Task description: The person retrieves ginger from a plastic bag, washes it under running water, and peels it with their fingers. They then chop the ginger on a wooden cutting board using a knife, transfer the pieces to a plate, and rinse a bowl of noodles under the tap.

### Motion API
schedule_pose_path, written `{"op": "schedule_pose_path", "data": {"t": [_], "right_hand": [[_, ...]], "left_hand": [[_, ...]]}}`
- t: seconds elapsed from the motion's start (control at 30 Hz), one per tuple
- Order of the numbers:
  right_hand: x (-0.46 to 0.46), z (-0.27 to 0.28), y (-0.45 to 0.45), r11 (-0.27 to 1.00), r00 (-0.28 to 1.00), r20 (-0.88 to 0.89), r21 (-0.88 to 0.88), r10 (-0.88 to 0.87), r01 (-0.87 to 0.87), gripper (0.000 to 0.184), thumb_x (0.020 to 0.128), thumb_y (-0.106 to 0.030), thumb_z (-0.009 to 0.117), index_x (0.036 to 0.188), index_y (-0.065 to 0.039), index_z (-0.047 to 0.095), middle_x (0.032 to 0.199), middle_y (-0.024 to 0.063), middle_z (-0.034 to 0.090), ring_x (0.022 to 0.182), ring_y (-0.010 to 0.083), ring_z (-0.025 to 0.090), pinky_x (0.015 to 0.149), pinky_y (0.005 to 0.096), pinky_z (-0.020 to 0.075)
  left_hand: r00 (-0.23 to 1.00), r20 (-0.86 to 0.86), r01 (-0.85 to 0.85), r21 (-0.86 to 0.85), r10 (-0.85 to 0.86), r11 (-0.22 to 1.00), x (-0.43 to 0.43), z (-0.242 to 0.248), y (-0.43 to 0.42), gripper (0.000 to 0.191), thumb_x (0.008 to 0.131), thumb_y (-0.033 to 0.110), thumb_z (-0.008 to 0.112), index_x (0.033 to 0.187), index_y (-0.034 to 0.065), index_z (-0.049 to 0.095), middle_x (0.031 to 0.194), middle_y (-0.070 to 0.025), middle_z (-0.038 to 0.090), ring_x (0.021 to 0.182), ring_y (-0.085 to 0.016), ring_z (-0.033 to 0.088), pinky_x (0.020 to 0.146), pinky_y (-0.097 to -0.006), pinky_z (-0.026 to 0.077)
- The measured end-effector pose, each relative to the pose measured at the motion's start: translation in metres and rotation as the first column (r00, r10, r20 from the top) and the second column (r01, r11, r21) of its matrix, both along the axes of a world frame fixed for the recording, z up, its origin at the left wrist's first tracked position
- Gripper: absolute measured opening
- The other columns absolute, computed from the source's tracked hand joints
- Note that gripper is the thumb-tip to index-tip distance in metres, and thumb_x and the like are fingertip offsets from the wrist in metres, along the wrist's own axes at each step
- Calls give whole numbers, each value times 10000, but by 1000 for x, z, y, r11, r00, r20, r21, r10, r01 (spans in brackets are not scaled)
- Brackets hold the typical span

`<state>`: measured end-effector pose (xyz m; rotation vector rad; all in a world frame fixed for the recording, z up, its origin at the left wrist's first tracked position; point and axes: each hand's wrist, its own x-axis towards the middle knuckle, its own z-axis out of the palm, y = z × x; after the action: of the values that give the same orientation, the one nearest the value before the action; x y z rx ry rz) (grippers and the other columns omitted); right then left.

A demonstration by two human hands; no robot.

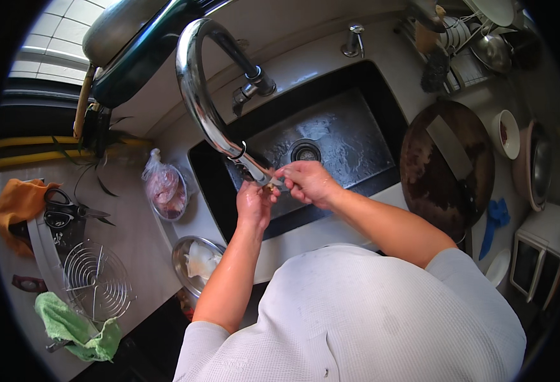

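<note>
Both wet hands meet under the spout of a chrome gooseneck faucet [184,71], above the near side of a dark sink [380,90]. Between the fingertips of my left hand [253,205] is a small yellowish-brown piece [271,187], too small to identify. My right hand [311,182] comes in from the right with its fingers bent and its fingertips at the same piece. A pale, shiny bit shows by those fingers; whether it is water or part of the piece is unclear. Behind the hands, the sink's drain [306,152] shows in the wet basin.
Left of the sink are a bag of raw meat [166,191], a steel bowl [179,253] with pale food, scissors [67,207] and a round wire rack [96,279]. A cleaver [449,145] lies on a round cutting board [418,191] at right, near a white bowl [511,136].
</note>
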<state>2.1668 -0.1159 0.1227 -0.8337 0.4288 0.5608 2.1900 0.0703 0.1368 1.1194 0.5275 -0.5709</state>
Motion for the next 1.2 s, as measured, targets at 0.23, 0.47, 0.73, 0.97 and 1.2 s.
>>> {"op": "schedule_pose_path", "data": {"t": [0.23, 0.47, 0.73, 0.97, 1.2], "right_hand": [[26, 16, 55, 992, 997, 14, -105, 74, -72, 233, 1040, -95, 487, 837, -17, 570, 598, 30, 494, 388, 136, 383, 370, 331, 297], [25, 23, 49, 974, 978, -20, 94, 206, -204, 224, 1054, -144, 659, 1166, 42, 600, 972, 134, 668, 692, 161, 647, 529, 262, 510], [14, 28, 21, 968, 981, 50, -181, 188, -176, 227, 1026, -172, 553, 1023, 24, 666, 721, 90, 645, 496, 188, 623, 392, 295, 451], [14, 26, 31, 976, 987, 3, -149, 159, -157, 187, 1033, -188, 575, 1029, -51, 702, 648, -33, 523, 458, 73, 436, 409, 249, 330], [17, 21, 34, 903, 945, 120, -353, 304, -245, 241, 1020, -112, 549, 1116, -10, 745, 674, 70, 674, 442, 168, 618, 409, 308, 474]], "left_hand": [[989, 42, -147, 47, 145, 988, -13, 8, 34, 391, 1061, 143, 574, 1432, 38, 509, 968, -96, 700, 651, -183, 665, 527, -251, 503], [972, 36, -231, -5, 231, 973, -31, 12, 52, 411, 1080, 248, 572, 1443, 67, 506, 983, -89, 707, 755, -204, 700, 607, -289, 528], [983, 4, -183, 41, 183, 982, -39, 8, 50, 320, 1089, 295, 566, 1363, 129, 570, 993, -89, 723, 783, -199, 698, 650, -290, 530], [984, 42, -174, 70, 171, 982, -41, 13, 38, 366, 1090, 268, 567, 1418, 107, 540, 1000, -97, 717, 772, -195, 698, 627, -283, 534], [981, 57, -189, 85, 184, 978, -50, 8, 52, 427, 1085, 273, 588, 1481, 130, 516, 1001, -106, 724, 747, -207, 717, 597, -268, 583]]}}
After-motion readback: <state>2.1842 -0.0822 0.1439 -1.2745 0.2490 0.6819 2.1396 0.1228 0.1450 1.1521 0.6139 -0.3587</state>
